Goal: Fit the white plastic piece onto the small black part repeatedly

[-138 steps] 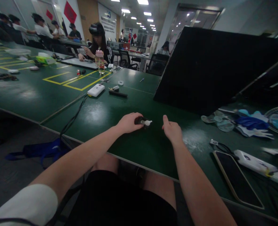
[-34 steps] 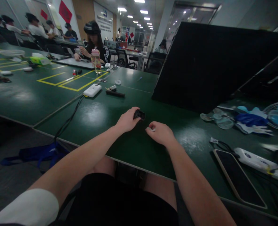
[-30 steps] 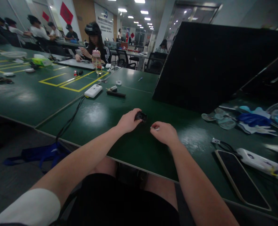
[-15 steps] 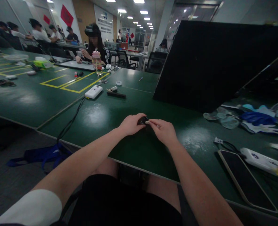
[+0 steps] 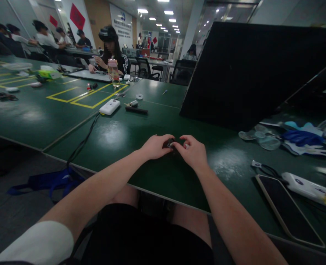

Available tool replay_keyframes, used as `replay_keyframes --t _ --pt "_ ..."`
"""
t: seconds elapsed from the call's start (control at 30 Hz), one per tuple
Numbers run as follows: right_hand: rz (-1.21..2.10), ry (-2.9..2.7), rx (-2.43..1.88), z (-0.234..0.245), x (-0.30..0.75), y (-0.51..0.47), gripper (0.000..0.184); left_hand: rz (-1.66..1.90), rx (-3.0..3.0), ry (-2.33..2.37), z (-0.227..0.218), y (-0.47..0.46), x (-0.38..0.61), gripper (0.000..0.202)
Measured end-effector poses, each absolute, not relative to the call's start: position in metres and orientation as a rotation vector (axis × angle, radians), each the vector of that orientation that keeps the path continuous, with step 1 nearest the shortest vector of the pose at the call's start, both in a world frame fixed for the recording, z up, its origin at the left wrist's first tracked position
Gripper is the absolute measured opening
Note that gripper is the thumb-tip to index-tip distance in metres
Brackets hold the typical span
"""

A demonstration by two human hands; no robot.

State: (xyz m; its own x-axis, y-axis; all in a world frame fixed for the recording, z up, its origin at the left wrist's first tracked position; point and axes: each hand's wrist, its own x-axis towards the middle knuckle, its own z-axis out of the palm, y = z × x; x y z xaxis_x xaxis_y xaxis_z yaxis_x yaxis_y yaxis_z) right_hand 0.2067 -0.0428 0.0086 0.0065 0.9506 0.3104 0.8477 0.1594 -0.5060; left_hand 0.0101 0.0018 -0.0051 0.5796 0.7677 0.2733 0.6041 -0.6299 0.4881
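My left hand (image 5: 156,146) pinches a small black object (image 5: 170,142) between thumb and fingers, just above the green table. The object is dark with some greyish detail, and its kind is too small to make out. My right hand (image 5: 194,151) is close beside it on the right. Its thumb tip reaches to the black object, while the index finger is bent and raised away from the thumb. Within the curled fingers of the right hand shows a small white piece (image 5: 187,146), mostly hidden.
On the green table (image 5: 141,129) lie a white power bank (image 5: 110,107) with a cable, a black bar (image 5: 136,110) and a tape roll (image 5: 139,96). A large black panel (image 5: 251,73) leans at right. Nearer are a phone (image 5: 288,209) and gloves (image 5: 303,141). A person (image 5: 110,55) sits opposite.
My right index finger has lifted away from the thumb, and the pale piece between them no longer shows there. The right thumb now touches the black object. My left hand has barely moved.
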Motion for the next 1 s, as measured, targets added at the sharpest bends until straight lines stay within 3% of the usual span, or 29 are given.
replay_keyframes --t 0.2,0.37,0.57,0.77,1.0 --pt "0.252 -1.835 -1.738 0.005 0.203 -0.040 0.028 0.659 2.505 1.054 -0.006 0.002 0.011 0.050" --pt "0.280 -1.639 -1.691 -0.001 0.217 -0.030 0.034 0.679 2.477 1.097 -0.006 0.003 0.010 0.049" --pt "0.599 -1.395 -1.604 -0.019 0.238 -0.012 0.028 0.715 2.406 1.268 -0.003 0.002 0.008 0.047" --pt "0.259 -1.557 -1.627 -0.004 0.236 -0.023 0.039 0.728 2.342 1.345 0.001 0.000 0.007 0.046" --pt "0.470 -1.543 -1.508 0.009 0.220 -0.038 0.040 0.707 2.349 1.324 0.003 -0.003 0.008 0.042"
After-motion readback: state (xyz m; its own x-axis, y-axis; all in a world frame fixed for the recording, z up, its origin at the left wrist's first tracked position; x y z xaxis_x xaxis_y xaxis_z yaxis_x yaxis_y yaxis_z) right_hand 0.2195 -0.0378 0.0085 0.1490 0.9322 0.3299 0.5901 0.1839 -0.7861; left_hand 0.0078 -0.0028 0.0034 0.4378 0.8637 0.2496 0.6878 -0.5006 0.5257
